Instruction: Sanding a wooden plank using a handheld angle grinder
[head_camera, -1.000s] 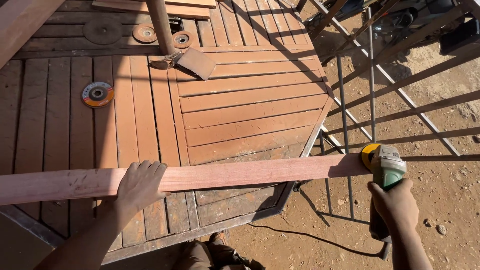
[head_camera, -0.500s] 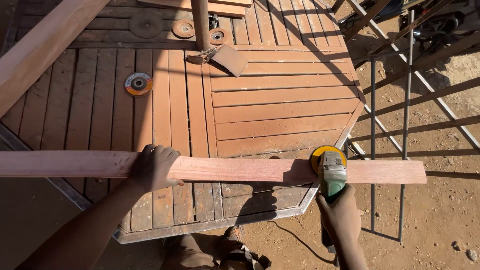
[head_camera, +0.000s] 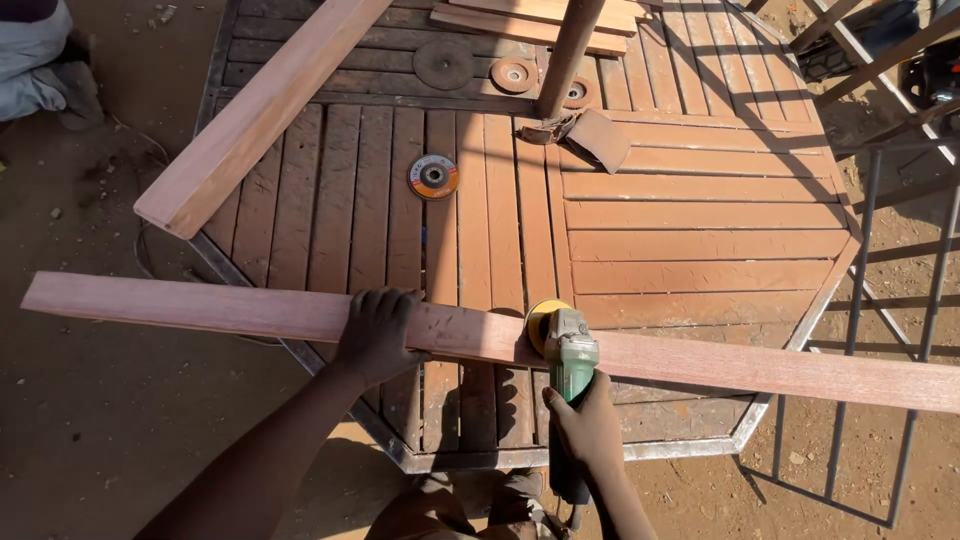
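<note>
A: Left hand (head_camera: 378, 332)?
B: Fingers curled over a long plank (head_camera: 240, 310), mid-frame, spanning a slatted table (head_camera: 700, 240).
A: Right hand (head_camera: 588, 428)?
B: Fingers wrapped round a green grinder (head_camera: 570, 352), its disc touching the plank, lower centre.
A: Extras?
B: Loose disc (head_camera: 433, 177), upper centre.

We could not see the far end of the long plank (head_camera: 700, 362), because the right edge cut it off. Our left hand (head_camera: 378, 332) covered part of it, so the wood under our fingers was hidden. The grinder (head_camera: 570, 352) hid its own round disc, and only a yellow bit peeked out. Our right hand (head_camera: 590, 430) wrapped the grinder's handle, so we could not see that part. The thick beam (head_camera: 262, 112) and the pole (head_camera: 568, 50) ran off the top edge. Someone's leg (head_camera: 35, 50) showed at the top left corner, mostly cut off.
</note>
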